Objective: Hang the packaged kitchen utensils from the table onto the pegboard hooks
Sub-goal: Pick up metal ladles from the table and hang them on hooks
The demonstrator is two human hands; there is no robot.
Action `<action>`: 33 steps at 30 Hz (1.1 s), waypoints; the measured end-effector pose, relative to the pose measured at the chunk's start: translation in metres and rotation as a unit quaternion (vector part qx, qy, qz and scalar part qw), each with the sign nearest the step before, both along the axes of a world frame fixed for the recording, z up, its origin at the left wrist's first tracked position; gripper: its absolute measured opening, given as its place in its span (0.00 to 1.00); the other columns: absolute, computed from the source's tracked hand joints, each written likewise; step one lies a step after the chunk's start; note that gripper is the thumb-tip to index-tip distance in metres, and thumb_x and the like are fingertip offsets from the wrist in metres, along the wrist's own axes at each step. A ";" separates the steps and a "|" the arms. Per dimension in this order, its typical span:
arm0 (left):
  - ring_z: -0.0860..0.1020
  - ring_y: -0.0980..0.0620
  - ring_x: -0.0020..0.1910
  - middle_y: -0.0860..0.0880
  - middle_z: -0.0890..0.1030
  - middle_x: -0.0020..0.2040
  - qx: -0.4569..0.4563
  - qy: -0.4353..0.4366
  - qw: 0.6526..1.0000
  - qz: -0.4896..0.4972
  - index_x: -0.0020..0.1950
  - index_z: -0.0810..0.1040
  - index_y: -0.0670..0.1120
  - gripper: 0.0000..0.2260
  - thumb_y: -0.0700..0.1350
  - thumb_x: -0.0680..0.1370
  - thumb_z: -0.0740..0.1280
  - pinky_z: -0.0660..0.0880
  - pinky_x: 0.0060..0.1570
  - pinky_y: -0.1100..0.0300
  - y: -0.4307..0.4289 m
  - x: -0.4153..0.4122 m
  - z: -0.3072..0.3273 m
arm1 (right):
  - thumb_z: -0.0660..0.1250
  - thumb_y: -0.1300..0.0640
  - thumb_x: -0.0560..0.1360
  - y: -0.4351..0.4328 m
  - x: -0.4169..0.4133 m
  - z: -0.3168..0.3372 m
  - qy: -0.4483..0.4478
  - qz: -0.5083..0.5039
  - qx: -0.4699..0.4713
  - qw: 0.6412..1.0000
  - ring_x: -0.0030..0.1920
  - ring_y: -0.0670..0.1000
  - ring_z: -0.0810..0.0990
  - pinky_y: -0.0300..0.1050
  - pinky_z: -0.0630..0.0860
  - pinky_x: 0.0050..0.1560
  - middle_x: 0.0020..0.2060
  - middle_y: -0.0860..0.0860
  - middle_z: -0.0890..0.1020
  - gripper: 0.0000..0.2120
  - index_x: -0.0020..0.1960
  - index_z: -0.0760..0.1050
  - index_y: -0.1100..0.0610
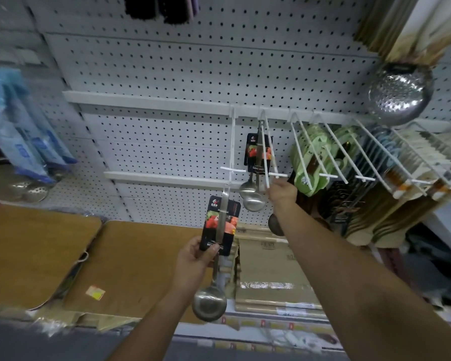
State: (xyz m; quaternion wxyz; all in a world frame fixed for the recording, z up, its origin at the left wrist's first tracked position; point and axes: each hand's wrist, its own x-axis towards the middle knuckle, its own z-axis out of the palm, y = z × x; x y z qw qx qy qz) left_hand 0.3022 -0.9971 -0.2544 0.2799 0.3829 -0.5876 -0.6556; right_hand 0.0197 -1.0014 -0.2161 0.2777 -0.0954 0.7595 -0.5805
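Packaged ladle point(220, 225), 1, clamped in left hand point(195, 259) grip; 2 hanging ladles point(250, 196) on 1 hook point(264, 155); right hand point(283, 190) grip indiscernible.

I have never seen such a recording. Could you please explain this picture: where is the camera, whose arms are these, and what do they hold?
There is no machine here: a person wears one wide-angle camera on the head, so you look forward and down along their own arms. The left hand grips a packaged ladle by its black card. The right hand reaches to the tip of a white hook on the pegboard, where similar ladles hang; whether it grips anything is unclear. Below stand brown tables, one bearing a small yellow label.
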 end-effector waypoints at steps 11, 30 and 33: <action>0.84 0.43 0.45 0.45 0.86 0.45 0.000 0.007 1.000 -0.003 0.52 0.80 0.45 0.06 0.39 0.76 0.71 0.81 0.46 0.46 0.027 -0.025 -0.002 | 0.71 0.35 0.72 0.076 0.082 0.005 -0.077 0.122 -0.122 0.982 0.55 0.57 0.85 0.58 0.80 0.58 0.52 0.52 0.87 0.23 0.54 0.85 0.53; 0.85 0.44 0.45 0.46 0.86 0.46 -0.007 0.002 1.000 0.009 0.52 0.80 0.44 0.07 0.41 0.75 0.72 0.82 0.48 0.44 0.079 -0.032 0.026 | 0.78 0.55 0.71 0.128 0.096 0.055 0.051 0.153 -0.143 0.976 0.41 0.58 0.84 0.66 0.82 0.49 0.41 0.58 0.87 0.05 0.45 0.86 0.56; 0.85 0.46 0.46 0.47 0.86 0.46 -0.017 0.003 1.000 -0.002 0.53 0.80 0.44 0.07 0.42 0.75 0.72 0.82 0.49 0.47 0.071 -0.035 0.028 | 0.77 0.58 0.72 0.123 0.096 0.059 0.041 0.135 -0.158 0.977 0.44 0.61 0.86 0.64 0.82 0.49 0.41 0.57 0.87 0.04 0.47 0.86 0.57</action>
